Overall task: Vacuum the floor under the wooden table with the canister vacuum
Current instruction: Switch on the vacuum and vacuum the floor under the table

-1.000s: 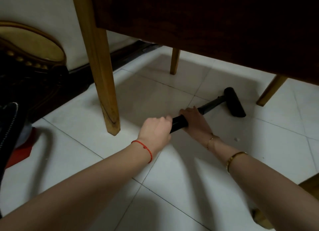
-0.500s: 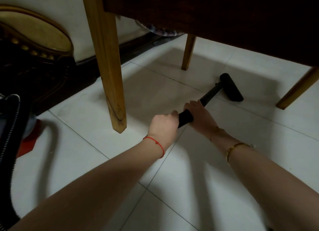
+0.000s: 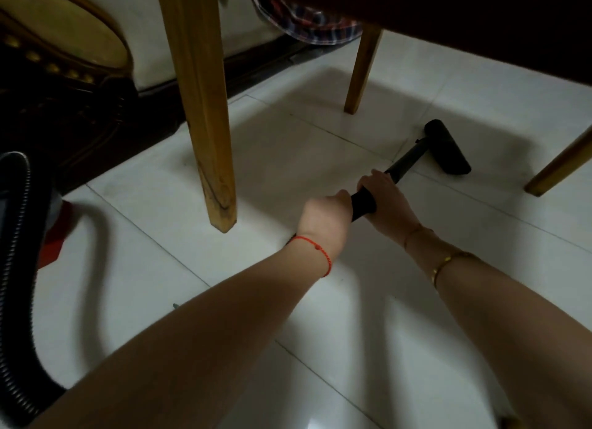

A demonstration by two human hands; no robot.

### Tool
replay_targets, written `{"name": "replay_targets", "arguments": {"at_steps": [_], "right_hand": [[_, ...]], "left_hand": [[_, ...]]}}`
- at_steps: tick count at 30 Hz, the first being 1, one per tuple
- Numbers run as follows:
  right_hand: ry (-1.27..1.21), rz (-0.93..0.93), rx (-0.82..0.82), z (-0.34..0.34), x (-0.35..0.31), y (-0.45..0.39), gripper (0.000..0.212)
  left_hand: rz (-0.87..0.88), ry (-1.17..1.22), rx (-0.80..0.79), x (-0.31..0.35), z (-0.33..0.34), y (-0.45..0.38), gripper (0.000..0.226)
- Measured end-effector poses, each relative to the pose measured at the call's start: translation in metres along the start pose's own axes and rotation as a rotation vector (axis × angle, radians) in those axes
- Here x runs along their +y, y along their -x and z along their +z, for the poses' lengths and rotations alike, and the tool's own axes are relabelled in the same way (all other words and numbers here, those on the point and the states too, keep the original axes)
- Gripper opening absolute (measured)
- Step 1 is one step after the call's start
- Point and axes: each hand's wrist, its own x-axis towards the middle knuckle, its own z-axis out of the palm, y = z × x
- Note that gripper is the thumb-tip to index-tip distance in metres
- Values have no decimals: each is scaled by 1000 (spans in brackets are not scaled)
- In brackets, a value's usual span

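Both hands gripped the black tube (image 3: 404,161): the left hand (image 3: 323,219) behind, the right hand (image 3: 386,201) in front. The brush head (image 3: 447,146) lay flat on the floor (image 3: 288,159) under the table (image 3: 480,18). It was best to push slowly and miss the legs (image 3: 198,102).

Left hand (image 3: 323,219) and right hand (image 3: 386,198) grip black vacuum wand (image 3: 405,161), floor nozzle (image 3: 447,148) on white tile floor (image 3: 288,159) beneath wooden bench (image 3: 464,22).

home (tiled floor (image 3: 160,268), ornate sofa (image 3: 64,60))
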Motion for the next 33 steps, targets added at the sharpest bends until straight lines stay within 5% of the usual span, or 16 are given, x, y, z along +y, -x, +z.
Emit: {"name": "replay_targets", "arguments": {"at_steps": [21,33], "right_hand": [[-140,-115,-18,-17,-217,99,17],[-117,5,10,-39,-250,165,24]], "left_hand": [[88,-108,56,-118,-84,208,26],[195,-94,64,-113,-105,265,25]]}}
